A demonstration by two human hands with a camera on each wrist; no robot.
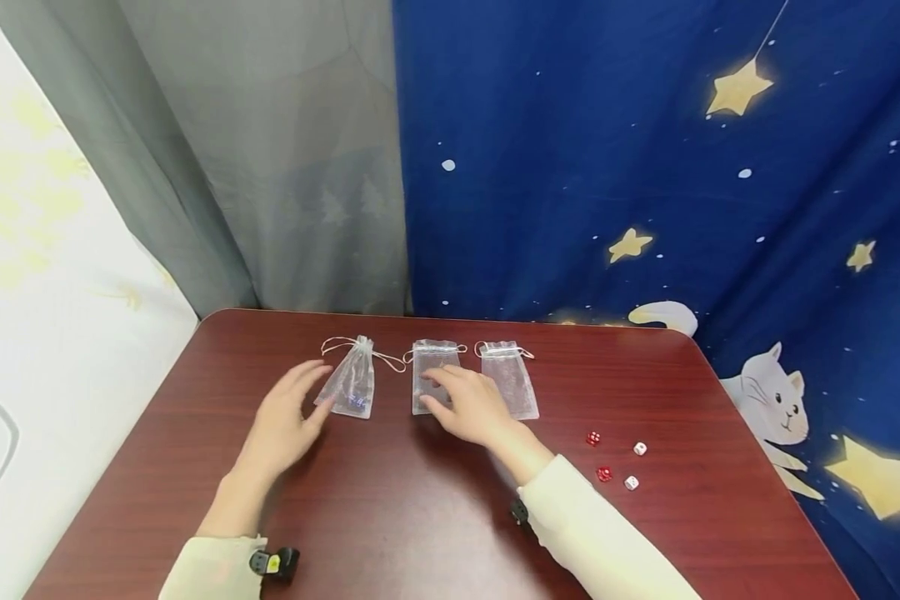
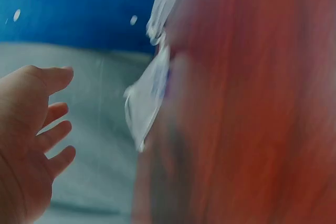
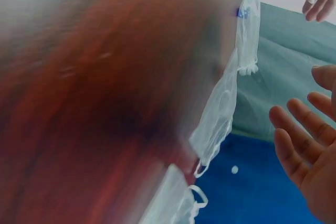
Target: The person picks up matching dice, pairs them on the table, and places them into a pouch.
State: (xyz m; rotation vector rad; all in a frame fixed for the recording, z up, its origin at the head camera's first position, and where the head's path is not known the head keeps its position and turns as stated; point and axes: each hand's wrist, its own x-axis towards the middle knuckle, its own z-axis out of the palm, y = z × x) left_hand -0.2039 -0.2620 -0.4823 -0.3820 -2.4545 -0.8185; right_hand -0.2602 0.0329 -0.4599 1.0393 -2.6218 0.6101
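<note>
1. Plainly, the left hand [image 1: 288, 417], left of the frame's centre, grips nothing: its fingers bend loosely, thumb apart. On the head view its thumb tip meets the lower left corner of the left bag [image 1: 354, 379]; the left wrist view shows them apart.
2. That sheer drawstring bag lies left of centre with its neck gathered and its cords splayed to both sides. Small blue things [image 1: 357, 402] show through near its bottom, too small for me to name.
3. The right hand [image 1: 468, 404] hovers at the centre over the middle bag [image 1: 435, 357], covering part of it; its fingers are loosely spread and hold nothing.
4. Just right of centre lies the right bag [image 1: 512, 383], flat, cords at its top like the other two.
5. At the lower right, beyond the pale right sleeve [image 1: 600, 533], I see two red dice [image 1: 593, 437] and two white dice [image 1: 640, 448] on the reddish-brown table [image 1: 390, 508].
6. Behind, a grey curtain [image 1: 307, 192] hangs upper left and a starry blue one [image 1: 540, 167] upper right.
</note>
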